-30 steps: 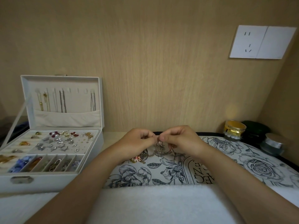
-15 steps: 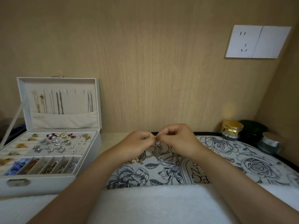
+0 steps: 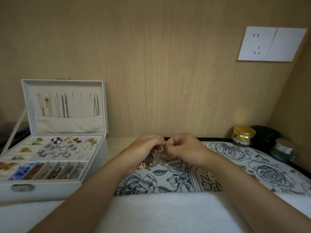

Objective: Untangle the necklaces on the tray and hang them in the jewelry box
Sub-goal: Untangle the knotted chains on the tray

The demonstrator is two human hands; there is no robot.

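Note:
My left hand (image 3: pixel 144 148) and my right hand (image 3: pixel 183 147) meet just above the floral-printed tray (image 3: pixel 252 167), both pinching a thin silver necklace (image 3: pixel 161 148) between the fingertips. The chain hangs down into a tangle of necklaces (image 3: pixel 148 163) lying on the tray under my left hand, with small coloured beads showing. The white jewelry box (image 3: pixel 50 140) stands open at the left. Several chains hang from hooks inside its upright lid (image 3: pixel 67 105).
Earrings and charms fill the box's lower compartments (image 3: pixel 58 148). A gold jar (image 3: pixel 243 136), a dark green jar (image 3: pixel 265 137) and a silver-lidded jar (image 3: pixel 284 149) stand at the back right by the wall. A white towel (image 3: pixel 159 212) covers the near edge.
My hands stay together on the chain, with the fingers shifting slightly. The camera has drifted a little, so the scene sits a bit further left.

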